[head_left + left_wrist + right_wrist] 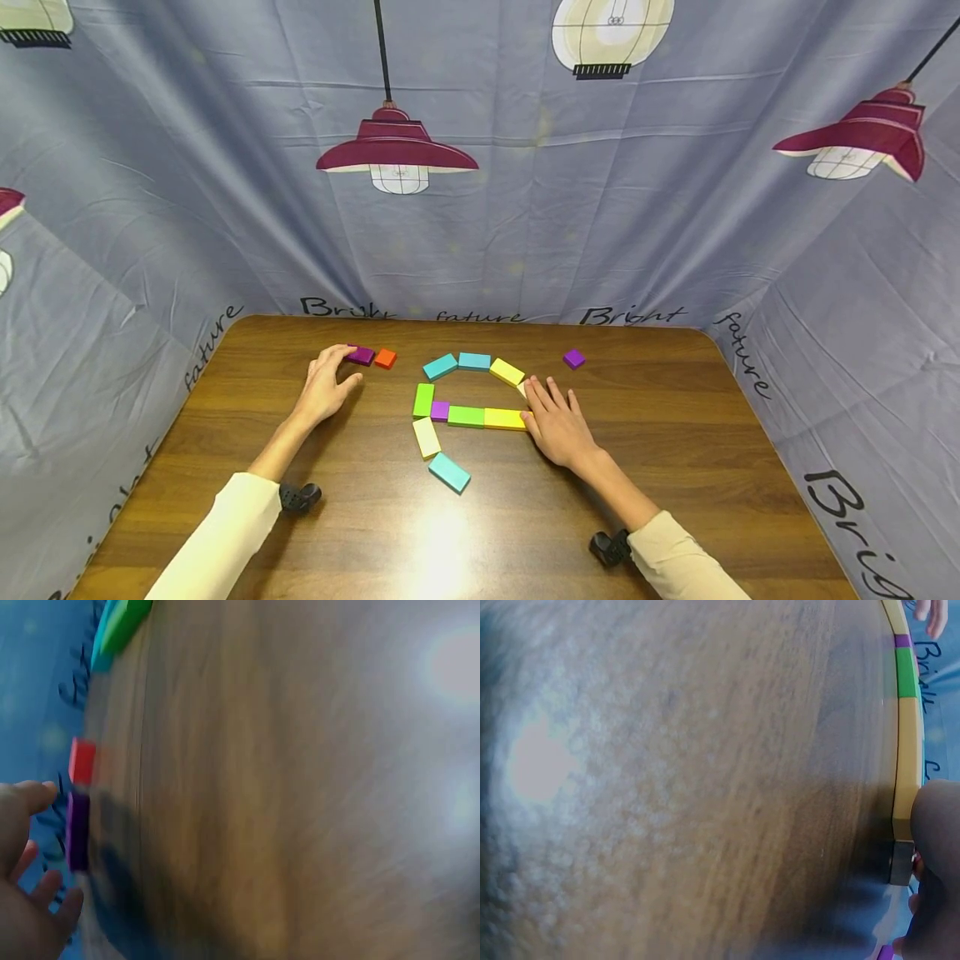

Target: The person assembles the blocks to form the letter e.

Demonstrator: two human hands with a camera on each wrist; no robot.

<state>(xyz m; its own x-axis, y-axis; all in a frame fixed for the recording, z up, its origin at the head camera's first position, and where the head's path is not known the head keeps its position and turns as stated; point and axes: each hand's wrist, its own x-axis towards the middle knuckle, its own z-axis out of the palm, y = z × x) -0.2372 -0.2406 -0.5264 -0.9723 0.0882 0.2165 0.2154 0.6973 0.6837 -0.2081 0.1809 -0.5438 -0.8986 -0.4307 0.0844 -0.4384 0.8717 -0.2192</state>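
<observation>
My left hand (325,389) reaches over the far left of the table with its fingers spread, nearest a dark purple block (362,356). An orange-red block (386,358) lies just right of that block; both also show past my fingers in the left wrist view. My right hand (561,427) lies palm down, fingers extended, at the right end of a straight row. That row joins a small purple block (440,411), a green block (467,417) and a yellow block (504,419). Beside the yellow one, a shaded block (901,862) is partly hidden by this hand.
More blocks form a curve: blue (475,362), yellow (507,372), upright green (423,400), pale yellow (427,437) and turquoise (449,472). A lone purple block (574,358) lies at the back right. A patterned curtain (510,208) hangs behind the table (360,533).
</observation>
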